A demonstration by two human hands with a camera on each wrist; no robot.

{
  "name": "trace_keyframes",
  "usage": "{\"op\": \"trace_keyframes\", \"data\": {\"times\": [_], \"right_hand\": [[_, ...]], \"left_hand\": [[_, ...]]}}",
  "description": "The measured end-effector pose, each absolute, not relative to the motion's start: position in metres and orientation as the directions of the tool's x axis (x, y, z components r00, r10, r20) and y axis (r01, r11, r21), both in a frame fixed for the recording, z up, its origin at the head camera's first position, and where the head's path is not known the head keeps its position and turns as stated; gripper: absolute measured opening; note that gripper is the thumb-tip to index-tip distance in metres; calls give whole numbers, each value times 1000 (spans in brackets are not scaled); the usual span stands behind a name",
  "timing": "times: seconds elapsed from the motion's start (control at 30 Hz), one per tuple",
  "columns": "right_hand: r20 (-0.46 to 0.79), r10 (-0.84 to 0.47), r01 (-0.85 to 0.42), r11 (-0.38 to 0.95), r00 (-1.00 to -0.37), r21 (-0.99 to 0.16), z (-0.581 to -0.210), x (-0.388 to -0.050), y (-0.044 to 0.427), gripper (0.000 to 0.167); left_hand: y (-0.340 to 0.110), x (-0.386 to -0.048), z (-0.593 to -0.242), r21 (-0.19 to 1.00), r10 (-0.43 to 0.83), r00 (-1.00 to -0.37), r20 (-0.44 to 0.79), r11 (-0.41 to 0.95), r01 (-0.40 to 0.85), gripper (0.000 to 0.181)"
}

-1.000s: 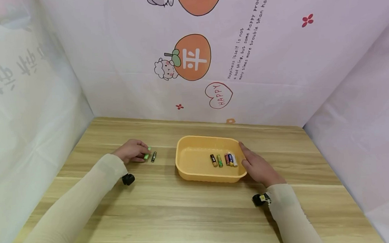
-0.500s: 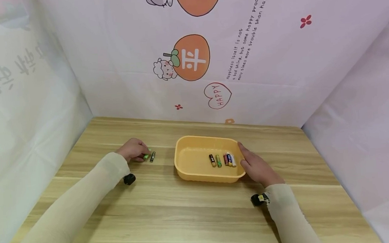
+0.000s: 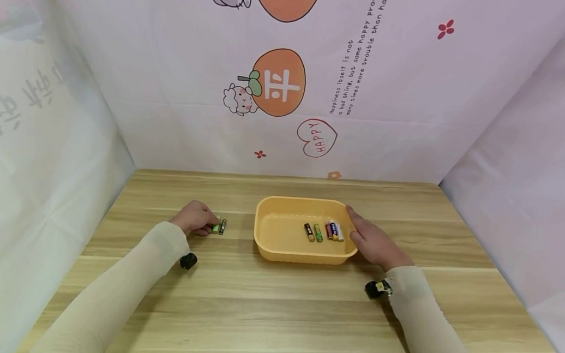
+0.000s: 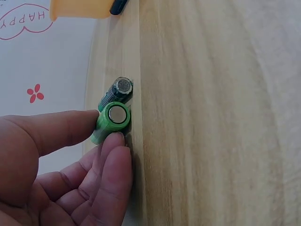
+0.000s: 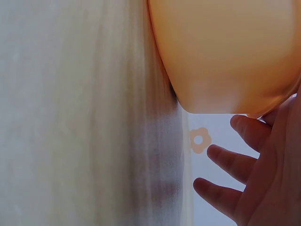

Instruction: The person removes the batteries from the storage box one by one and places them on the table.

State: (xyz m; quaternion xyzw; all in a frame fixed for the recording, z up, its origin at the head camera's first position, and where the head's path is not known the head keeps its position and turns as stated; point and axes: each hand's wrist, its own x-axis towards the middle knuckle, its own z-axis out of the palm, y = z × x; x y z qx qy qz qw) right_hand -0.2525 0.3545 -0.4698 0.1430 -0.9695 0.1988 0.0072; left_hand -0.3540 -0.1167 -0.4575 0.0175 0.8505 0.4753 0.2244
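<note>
My left hand (image 3: 196,217) pinches a green battery (image 4: 112,117) between thumb and fingers, low over the wooden table. Close beside it lies a dark battery (image 3: 222,226), its end also showing in the left wrist view. A yellow plastic tray (image 3: 288,257) stands at the middle of the table. Several batteries lie inside, among them a black-and-gold battery (image 3: 309,232) and a green-and-gold battery (image 3: 318,233). At the tray's right end my right hand (image 3: 377,243) holds the rim, thumb over it. Three of its fingers (image 5: 230,162) hang free of the wall in the right wrist view.
Toward the tray's right end, red, blue and white batteries (image 3: 334,231) lie side by side. Behind the wooden table (image 3: 273,319) rises a printed cloth wall (image 3: 183,96), with further cloth at the left and right.
The green battery has turned slightly in my left hand and now lies nearly alongside the dark battery. My right hand and the tray stay in place.
</note>
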Motion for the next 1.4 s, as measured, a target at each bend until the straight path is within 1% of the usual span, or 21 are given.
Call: {"op": "trace_keyframes", "data": {"times": [0.4,0.67,0.97,1.4], "right_hand": [[68,-286,-290,879,-956,-378,-468,-253,353,60],[86,-286,-297,879,-954,-373,-468,-256,354,60],[49,-276,-274,884,-960,-380,-468,-253,352,60],[57,-284,-283,880,-957,-380,-466,-252,353,61]], "left_hand": [[-120,-352,-458,831,267,-896,-355,529,-171,16],[-122,-352,-458,834,271,-897,-350,526,-167,19],[-122,-351,-460,828,261,-895,-362,530,-181,18],[-128,-347,-455,836,264,-899,-350,520,-172,18]]}}
